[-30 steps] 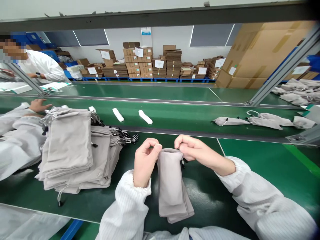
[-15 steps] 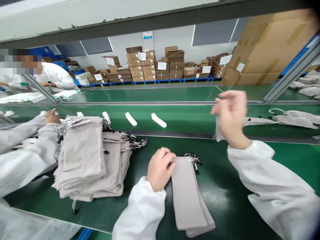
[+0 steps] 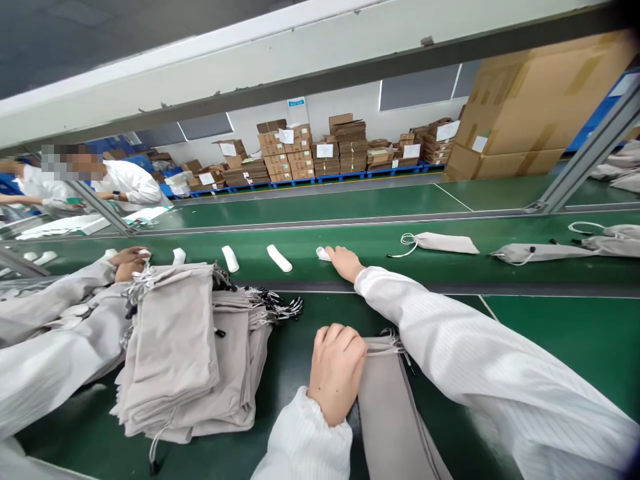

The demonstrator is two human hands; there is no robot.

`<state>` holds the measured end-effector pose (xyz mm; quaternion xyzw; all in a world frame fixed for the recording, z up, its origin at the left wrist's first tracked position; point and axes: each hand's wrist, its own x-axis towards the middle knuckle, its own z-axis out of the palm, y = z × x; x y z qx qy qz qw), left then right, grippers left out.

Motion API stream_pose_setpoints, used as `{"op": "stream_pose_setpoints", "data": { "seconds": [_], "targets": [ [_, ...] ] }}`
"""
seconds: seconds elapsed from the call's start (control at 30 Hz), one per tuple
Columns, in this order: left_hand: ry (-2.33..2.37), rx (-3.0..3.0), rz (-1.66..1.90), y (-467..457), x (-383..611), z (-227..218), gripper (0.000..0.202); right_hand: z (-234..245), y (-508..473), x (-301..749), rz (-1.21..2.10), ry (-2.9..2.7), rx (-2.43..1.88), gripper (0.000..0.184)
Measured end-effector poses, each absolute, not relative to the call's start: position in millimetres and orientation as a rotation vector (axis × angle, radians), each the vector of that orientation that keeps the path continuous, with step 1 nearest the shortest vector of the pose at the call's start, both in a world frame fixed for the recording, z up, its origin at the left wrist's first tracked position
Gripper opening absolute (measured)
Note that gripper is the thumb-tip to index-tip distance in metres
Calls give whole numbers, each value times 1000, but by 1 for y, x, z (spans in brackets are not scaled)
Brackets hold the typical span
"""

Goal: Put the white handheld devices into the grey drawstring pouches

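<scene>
Left hand: the left hand (image 3: pixel 336 373) lies with its fingers curled together at the top edge of a narrow stack of beige drawstring pouches (image 3: pixel 389 413). The pouches sit just beside and under it; whether it grips them, I cannot tell.
Right hand: the right hand (image 3: pixel 345 262), well apart from the left, stretches across a dark divider strip (image 3: pixel 440 287). Its fingers are together, the fingertips (image 3: pixel 334 252) touching a small white insert (image 3: pixel 323 254); no clear clamp shows.
Left side: a tall pile of folded pouches (image 3: pixel 170 353) stands on the green desk (image 3: pixel 550 347), with black-tipped drawstrings (image 3: pixel 275 307) fanned out at its far edge. A co-worker's hands (image 3: pixel 127 263) rest at the pile's far corner.
Far belt: more white inserts (image 3: pixel 279 258) lie in a row, and flat pouches (image 3: pixel 440 243) lie to the right.
Back: cardboard cartons (image 3: pixel 285 150) stand stacked on blue pallets (image 3: pixel 340 178).
</scene>
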<state>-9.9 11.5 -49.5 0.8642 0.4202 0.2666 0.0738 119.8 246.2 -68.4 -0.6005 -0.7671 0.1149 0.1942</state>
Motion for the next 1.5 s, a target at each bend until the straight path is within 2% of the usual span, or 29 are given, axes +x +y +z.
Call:
{"op": "stream_pose_setpoints", "data": {
  "seconds": [0.13,0.23,0.33,0.4,0.5,0.63,0.73,0.8,0.87,0.93,1.0,1.07,1.13,1.2,1.33,1.4,1.5],
  "targets": [
    [1029,2445,929,11,-13,-39,19,-61,220,147,308,-2059,-1600,71],
    [918,2151,1040,11,-14,-34,19,-44,175,169,624,-1805,-1312,95],
    [856,1895,1127,10,-14,-30,18,-23,115,184,1102,-1444,-909,100],
    [849,1813,1173,9,-11,-28,18,-12,77,189,1210,-1339,-792,101],
    [840,1742,1253,6,-2,-24,19,-9,37,190,1202,-1342,-722,90],
    [927,1602,1481,2,9,-23,16,-14,16,192,1127,-1700,-806,31],
    [1011,1525,1524,2,8,-24,15,-10,9,201,1294,-1830,-913,20],
    [1025,1434,1576,4,2,-24,18,2,4,212,1524,-1587,-911,13],
    [1008,1321,1662,8,-5,-22,19,21,-1,224,1607,-1272,-865,14],
    [983,1294,1660,11,-9,-21,16,43,-1,234,1540,-1100,-799,14],
    [1028,1408,1552,13,-10,-23,24,61,8,238,1353,-1055,-744,10],
    [1146,1619,1425,14,-9,-29,27,72,29,237,1024,-1061,-711,8],
    [1238,1880,1281,13,-6,-38,20,71,62,230,655,-1125,-708,6],
    [1275,2130,1103,12,-4,-47,18,60,102,216,414,-1281,-752,17],
    [1368,2349,865,10,-1,-56,20,16,180,168,375,-1853,-1069,53],
    [1407,2362,841,9,0,-58,19,-9,210,138,447,-2118,-1304,61],
    [1439,2410,816,8,1,-58,18,-41,239,97,483,-2269,-1506,62]
  ]
}}
